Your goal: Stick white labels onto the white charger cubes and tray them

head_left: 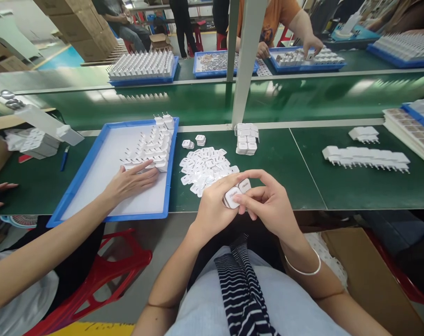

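Held together above the table's near edge, my two hands close on small white charger caps. Two caps show their printed faces: a nearer charger cap [232, 197] and another just behind it. My left hand [214, 200] wraps round them from the left, its fingers partly hidden. From the right, my right hand [273, 203] presses its thumb on the nearer cap, with its index finger arched over the far one. Just beyond my left hand lies a loose pile of flat white caps [207, 165]. Farther back, a block of white charger pieces [247, 140] stands on the green tabletop.
At left, a co-worker's hand [135, 179] touches pronged white chargers [151, 147] in a blue-rimmed tray [109, 125]. On the right lies a row of chargers [368, 156]. A metal post [249, 60] rises behind the table. Below right is a cardboard box [366, 266].
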`<state>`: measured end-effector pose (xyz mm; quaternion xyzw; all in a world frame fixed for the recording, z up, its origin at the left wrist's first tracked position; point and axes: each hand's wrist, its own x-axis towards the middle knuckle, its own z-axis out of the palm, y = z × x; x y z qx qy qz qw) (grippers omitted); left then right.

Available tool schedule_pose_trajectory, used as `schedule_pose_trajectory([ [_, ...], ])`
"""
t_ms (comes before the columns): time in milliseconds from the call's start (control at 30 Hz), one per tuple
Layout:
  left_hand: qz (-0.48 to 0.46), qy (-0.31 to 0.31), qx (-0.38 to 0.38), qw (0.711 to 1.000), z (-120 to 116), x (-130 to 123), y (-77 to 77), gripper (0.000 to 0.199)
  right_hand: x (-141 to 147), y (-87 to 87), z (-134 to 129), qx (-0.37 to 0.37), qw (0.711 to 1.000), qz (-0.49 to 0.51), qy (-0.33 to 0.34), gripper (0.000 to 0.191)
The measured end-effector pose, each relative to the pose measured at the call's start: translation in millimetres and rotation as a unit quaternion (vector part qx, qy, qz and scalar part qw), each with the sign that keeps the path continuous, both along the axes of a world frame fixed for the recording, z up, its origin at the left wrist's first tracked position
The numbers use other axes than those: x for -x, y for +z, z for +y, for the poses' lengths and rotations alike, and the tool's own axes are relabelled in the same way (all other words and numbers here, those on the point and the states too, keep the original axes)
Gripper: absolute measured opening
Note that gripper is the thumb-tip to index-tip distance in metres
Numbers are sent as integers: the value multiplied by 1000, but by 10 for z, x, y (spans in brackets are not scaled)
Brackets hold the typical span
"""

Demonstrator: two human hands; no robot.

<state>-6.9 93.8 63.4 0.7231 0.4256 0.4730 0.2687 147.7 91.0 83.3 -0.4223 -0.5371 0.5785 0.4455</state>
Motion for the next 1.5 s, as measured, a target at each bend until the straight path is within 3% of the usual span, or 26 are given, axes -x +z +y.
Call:
schedule_pose_trajectory([
  [300, 20, -1, -39, 999, -19, 15, -20, 44, 4, 35, -6, 29, 1000, 8, 6, 43],
  [900, 31, -16, -92, 995, -43, 23, -40, 42, -22, 16, -25, 29, 999, -11, 29, 41],
  [1033, -12, -13, -56, 998, -53, -40, -83, 38, -49, 9, -47, 3, 999, -33, 6, 37],
  [1300, -139, -55, 61, 987, -44, -56, -94, 38, -136, 2, -86, 29, 999, 40, -2, 27],
  [1500, -192, -74, 100, 973, -35, -21, -154, 44, -99, -25, -129, 23, 998, 64, 8, 21],
])
